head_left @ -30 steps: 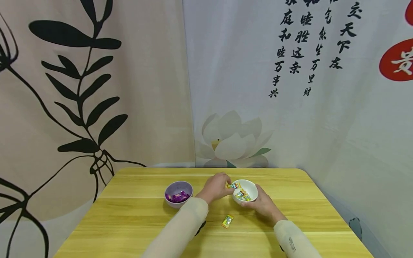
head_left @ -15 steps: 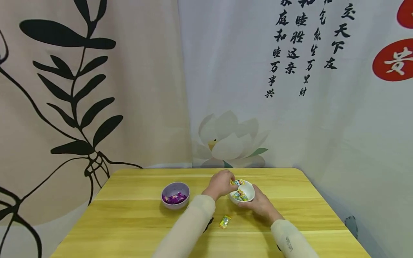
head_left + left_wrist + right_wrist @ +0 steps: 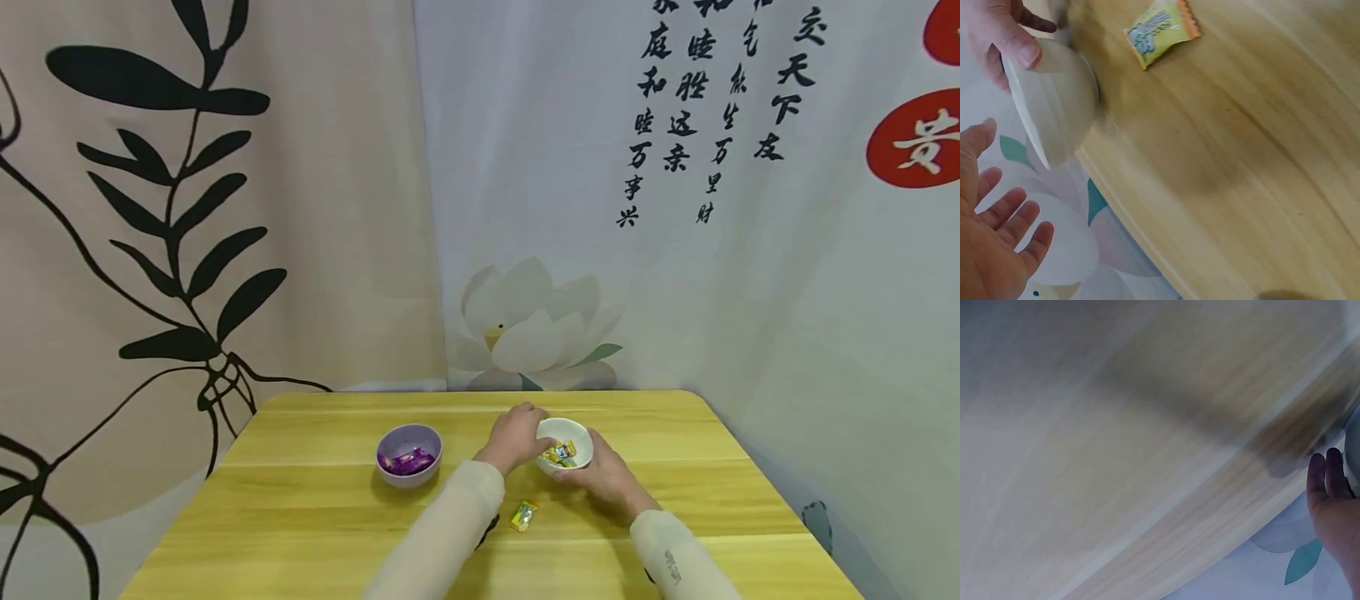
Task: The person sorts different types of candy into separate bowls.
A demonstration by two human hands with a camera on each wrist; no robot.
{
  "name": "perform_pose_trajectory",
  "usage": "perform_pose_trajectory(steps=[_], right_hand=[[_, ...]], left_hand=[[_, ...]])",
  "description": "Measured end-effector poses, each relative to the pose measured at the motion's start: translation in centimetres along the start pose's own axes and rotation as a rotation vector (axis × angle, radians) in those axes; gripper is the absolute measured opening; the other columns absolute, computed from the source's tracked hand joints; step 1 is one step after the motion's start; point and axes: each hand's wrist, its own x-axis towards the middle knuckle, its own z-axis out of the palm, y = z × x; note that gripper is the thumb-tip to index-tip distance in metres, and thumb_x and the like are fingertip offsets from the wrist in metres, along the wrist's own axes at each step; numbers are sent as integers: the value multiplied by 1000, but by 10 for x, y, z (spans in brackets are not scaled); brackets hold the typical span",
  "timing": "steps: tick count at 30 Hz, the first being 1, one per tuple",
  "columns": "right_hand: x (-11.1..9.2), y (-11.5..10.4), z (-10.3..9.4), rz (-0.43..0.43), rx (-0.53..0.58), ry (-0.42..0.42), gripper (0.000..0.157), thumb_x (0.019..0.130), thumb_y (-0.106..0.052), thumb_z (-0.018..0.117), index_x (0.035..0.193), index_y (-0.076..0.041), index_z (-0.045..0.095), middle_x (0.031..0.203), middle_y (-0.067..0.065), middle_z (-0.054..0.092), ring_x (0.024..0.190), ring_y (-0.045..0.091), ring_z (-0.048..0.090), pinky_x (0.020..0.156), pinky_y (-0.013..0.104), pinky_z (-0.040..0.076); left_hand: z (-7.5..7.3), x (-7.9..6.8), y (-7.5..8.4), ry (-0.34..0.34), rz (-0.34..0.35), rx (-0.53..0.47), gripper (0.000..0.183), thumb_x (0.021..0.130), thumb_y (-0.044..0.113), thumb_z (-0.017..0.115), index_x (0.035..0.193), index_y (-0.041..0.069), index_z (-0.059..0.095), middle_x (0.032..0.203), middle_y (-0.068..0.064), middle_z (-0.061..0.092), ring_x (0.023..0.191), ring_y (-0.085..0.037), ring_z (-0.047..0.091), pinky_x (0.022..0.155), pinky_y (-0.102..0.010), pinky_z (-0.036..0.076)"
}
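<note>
A white bowl (image 3: pixel 576 432) with several yellow-wrapped candies (image 3: pixel 562 452) inside sits toward the back of the table. My right hand (image 3: pixel 617 479) grips its right side, thumb near the front. The left wrist view shows the bowl (image 3: pixel 1063 103) tilted, with the right thumb pressed on its outer wall. At the bowl's left rim is my left hand (image 3: pixel 514 439); its fingers look spread and hold nothing in the left wrist view, where the hand (image 3: pixel 991 250) is apart from the bowl. One yellow-wrapped candy (image 3: pixel 523 516) lies on the table in front of the bowl.
To the left stands a light purple bowl (image 3: pixel 414 435) holding several purple-wrapped candies (image 3: pixel 407 462). The wooden table (image 3: pixel 300 517) ends at a back edge close behind both bowls. A printed curtain (image 3: pixel 525 208) hangs beyond it.
The candy pinched in my left hand over the white bowl has been let go and is now among those inside. The right hand keeps its hold on the bowl.
</note>
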Motion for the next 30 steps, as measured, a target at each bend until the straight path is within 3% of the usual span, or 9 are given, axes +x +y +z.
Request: perform_pose_trajectory(steps=[14,21,27,30], right_hand=[[1,0,0,10,-21,2,98,70,-33,92,145,-1,37,129,14,58,113,27,57,102,51,41],[-1,-1,0,40,-22,-3,100,70,-35,91,147,-2,35,130,13,57,117,27,55,104,51,39],[-1,-3,0,40,-36,-2,102,70,-36,91,147,-2,34,130,13,57,116,27,55,103,51,39],[-2,-3,1,42,-31,-2,101,70,-35,91,147,-2,35,130,14,57,116,28,55,103,51,39]], left_hand=[[15,-39,-22,5,-7,-20,34,87,42,76,105,14,72,110,-2,65,105,-21,62,87,-40,52],[24,-65,-27,-49,-6,-34,35,86,45,74,104,15,72,110,-2,64,105,-22,60,87,-41,51],[30,-84,-29,-150,-37,-21,49,82,59,73,104,16,70,100,0,59,96,-19,57,84,-40,49],[34,-91,-29,-166,-48,-11,53,79,63,72,102,16,68,95,1,56,90,-18,55,81,-39,48]])
